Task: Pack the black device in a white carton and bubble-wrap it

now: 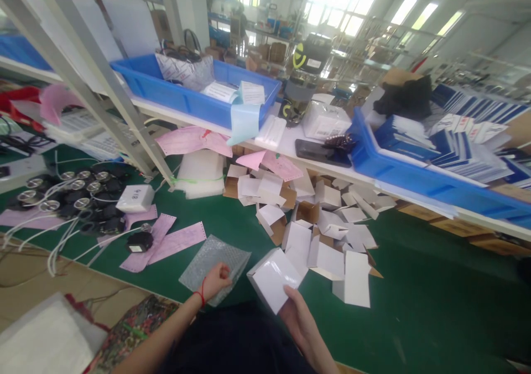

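Note:
A white cardboard box with a shiny strip on top is in my right hand, the thumb on its near face and the fingers underneath. My left hand, with a red string at the wrist, has its fingers curled in a pinch at a clear bubble wrap bag on the green table. Its fingertips partly hide the contact. Beyond the held box is a pile of open white cartons, some showing brown insides.
Small black motors with white cables sit at left among pink paper strips and a small white package. Above the table, a shelf carries a blue tray, a phone and a blue bin of booklets.

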{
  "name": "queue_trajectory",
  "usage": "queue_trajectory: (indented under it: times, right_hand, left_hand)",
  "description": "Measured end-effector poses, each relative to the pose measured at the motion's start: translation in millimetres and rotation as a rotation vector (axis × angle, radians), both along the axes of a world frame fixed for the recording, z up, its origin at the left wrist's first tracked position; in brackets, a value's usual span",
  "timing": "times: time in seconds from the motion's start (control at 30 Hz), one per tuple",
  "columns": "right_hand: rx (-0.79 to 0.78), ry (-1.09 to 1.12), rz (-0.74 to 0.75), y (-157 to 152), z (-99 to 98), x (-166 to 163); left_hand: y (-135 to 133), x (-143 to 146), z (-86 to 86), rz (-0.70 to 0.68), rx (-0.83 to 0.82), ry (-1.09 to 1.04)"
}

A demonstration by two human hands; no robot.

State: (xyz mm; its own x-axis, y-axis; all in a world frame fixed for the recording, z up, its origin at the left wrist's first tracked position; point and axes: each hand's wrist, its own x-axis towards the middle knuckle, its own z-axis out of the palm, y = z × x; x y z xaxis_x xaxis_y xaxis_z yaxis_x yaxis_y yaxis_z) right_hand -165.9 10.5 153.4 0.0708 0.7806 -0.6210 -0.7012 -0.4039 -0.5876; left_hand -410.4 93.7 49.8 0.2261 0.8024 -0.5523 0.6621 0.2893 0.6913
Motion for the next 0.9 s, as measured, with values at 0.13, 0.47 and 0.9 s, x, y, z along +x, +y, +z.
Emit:
queue_trajectory:
  times: [0.13,0.47,0.9]
  right_hand:
    - [0.016,0.012,-0.008,-3,4.2,6]
    - [-0.102,-0.121,-0.001,51,-25.6,-36]
    - [-0.071,-0.793,0.575,69,-66.4,-77]
  left_hand:
    - [5,-2,37.5,-0.044,-0.173,-0.27]
    - [-26,-4,59.9,-0.407,-0.072,-0.056]
    - [-28,-50,102.1,-0.183,0.161,0.315]
